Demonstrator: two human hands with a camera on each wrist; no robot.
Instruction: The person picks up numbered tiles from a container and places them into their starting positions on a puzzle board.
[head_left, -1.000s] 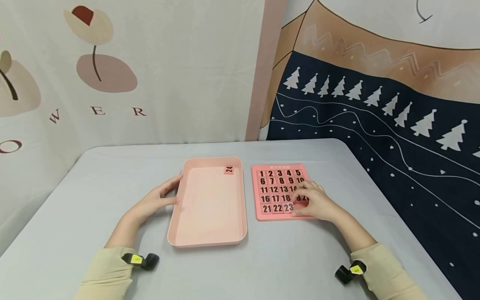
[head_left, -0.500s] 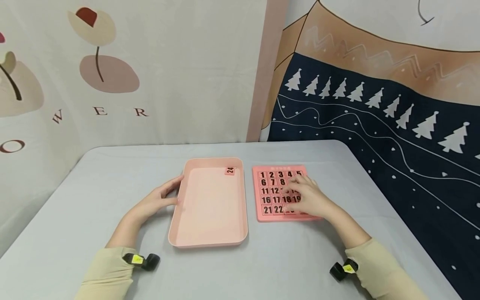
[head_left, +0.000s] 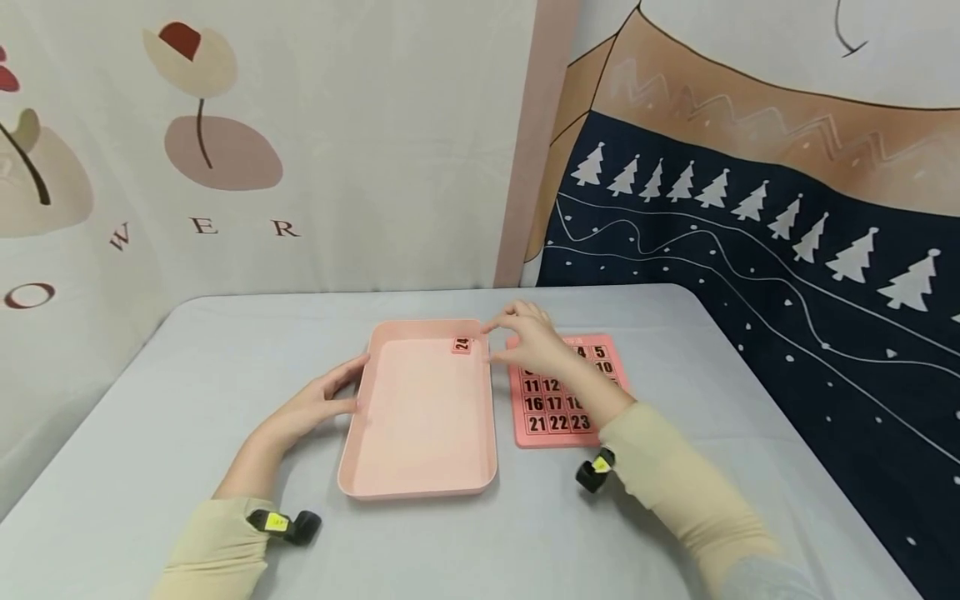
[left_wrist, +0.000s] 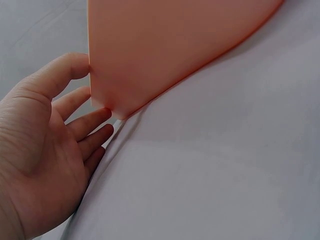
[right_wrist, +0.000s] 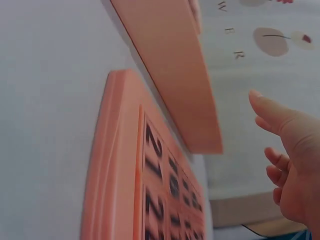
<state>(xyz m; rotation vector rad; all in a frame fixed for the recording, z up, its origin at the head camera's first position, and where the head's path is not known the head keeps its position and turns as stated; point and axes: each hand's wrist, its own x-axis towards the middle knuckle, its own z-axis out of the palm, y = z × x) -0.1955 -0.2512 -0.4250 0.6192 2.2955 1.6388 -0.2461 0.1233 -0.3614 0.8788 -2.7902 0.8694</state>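
On the grey table (head_left: 187,367) the pink tray (head_left: 417,487) lies nearest. The left hand (head_left: 307,404) steadies its left wall; in the left wrist view the fingers (left_wrist: 85,122) are straight and loosely spread, their tips against the tray's side (left_wrist: 150,55), curled round nothing.

Just right of the tray lies the number board (head_left: 558,417). The tiles that show on it run in order, 11 and 12, 16 and 17, 21 to 23 along the near rows, 4, 5 and 10 at the far right (the sleeve (head_left: 675,483) hides the rest, so whether any slot beyond 24's stands bare I cannot tell).

Farther back, the right hand (head_left: 528,342) hovers at the tray's far right corner, over the gap between board and tray. Its thumb and fingers are drawn close in the head view, but whether they pinch a tile I cannot tell; the right wrist view shows only slightly bent fingers (right_wrist: 280,170) with nothing visible in them.

One tile (head_left: 462,344), the 24, lies inside the tray at that far corner. My judgement: one tile is across and nearly the whole board is left.
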